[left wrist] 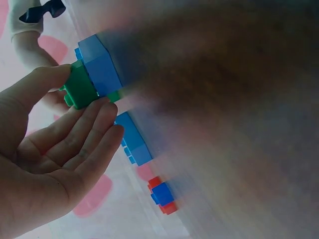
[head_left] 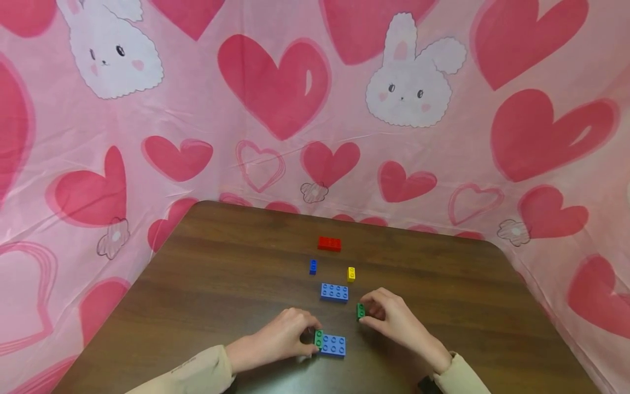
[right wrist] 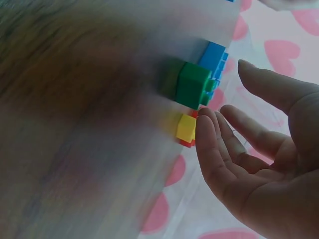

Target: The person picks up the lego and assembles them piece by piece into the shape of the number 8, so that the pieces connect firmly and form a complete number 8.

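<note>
A dark wooden table [head_left: 221, 284] stands against a pink sheet [head_left: 275, 137] printed with hearts and rabbits. Toward twelve o'clock from the hands lie a red brick [head_left: 329, 243], a small blue brick [head_left: 313, 266], a yellow brick [head_left: 351, 273] and a wide blue brick [head_left: 334, 292], all apart from one another. Nothing blocks them. The left hand [head_left: 285, 339] pinches a small green brick [head_left: 319, 338] that touches the nine o'clock side of a blue brick [head_left: 333, 345] at the near edge. The right hand [head_left: 394, 320], at three o'clock, has its fingertips [head_left: 366, 306] at a second green brick [head_left: 361, 311]; the wrist view shows those fingers loosely spread, just off its studded top.
</note>
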### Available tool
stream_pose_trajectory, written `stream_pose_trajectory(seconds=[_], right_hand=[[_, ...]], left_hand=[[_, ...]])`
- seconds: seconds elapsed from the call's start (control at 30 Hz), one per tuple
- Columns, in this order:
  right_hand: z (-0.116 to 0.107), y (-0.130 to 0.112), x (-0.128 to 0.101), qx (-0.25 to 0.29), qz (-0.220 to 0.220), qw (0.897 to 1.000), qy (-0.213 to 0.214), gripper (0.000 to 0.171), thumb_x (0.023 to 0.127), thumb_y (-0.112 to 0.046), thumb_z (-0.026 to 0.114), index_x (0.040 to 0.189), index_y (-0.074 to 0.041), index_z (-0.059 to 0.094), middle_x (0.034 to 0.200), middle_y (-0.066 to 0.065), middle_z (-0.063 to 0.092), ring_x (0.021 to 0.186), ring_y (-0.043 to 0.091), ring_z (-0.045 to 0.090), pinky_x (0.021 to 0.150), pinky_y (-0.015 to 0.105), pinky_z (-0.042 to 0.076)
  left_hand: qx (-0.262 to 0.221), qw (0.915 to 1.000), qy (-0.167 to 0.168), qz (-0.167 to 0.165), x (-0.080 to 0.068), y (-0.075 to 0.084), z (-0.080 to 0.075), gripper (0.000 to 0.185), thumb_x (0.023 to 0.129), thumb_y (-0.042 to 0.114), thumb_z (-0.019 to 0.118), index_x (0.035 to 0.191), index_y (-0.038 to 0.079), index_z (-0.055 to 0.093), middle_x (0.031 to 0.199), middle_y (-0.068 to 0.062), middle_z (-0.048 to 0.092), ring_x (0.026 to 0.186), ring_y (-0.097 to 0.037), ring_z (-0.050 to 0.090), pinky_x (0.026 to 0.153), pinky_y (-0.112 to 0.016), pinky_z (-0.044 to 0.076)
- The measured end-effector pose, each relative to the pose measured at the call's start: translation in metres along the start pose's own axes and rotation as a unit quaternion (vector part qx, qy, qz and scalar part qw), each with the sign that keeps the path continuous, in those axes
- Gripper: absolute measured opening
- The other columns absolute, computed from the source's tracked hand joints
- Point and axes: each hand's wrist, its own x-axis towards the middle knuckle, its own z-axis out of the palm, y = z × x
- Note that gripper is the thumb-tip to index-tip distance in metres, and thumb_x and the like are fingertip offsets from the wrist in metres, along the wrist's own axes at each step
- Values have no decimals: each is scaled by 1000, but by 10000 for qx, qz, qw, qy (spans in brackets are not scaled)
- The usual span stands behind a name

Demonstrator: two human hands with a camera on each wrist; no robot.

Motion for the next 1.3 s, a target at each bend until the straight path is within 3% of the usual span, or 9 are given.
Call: stream_pose_trajectory(seconds=[0.37,0.57,0.93,1.3], right_hand=[[1,12,5,-48,-161,9997,-200,40,82,-25,81,111,-3,65,101,6,66,81,11,64,67,21,55],[3,15,8,-6,-3,9993,-372,43,81,-27,82,112,-2,66,100,5,64,81,11,63,68,20,55],[8,19,12,-7,-35,9993,-362,35,79,-18,82,106,-1,68,96,6,65,78,9,63,67,19,55],[6,17,11,-30,56,9991,-424,33,81,-20,82,105,-2,68,95,4,65,77,6,62,66,19,54]], left_hand=[[-5,10000,38,-10,-1,1,1,31,81,22,81,109,10,74,100,2,76,84,2,61,74,-15,51],[-50,10000,5,-42,-1,1,2,31,82,22,81,110,11,74,101,3,75,85,2,61,75,-15,52],[-74,10000,5,-62,-1,2,2,31,82,22,81,111,11,74,101,2,76,86,2,62,76,-15,53],[20,10000,55,21,-2,1,2,30,82,21,81,110,10,74,101,2,75,86,3,62,75,-14,52]])
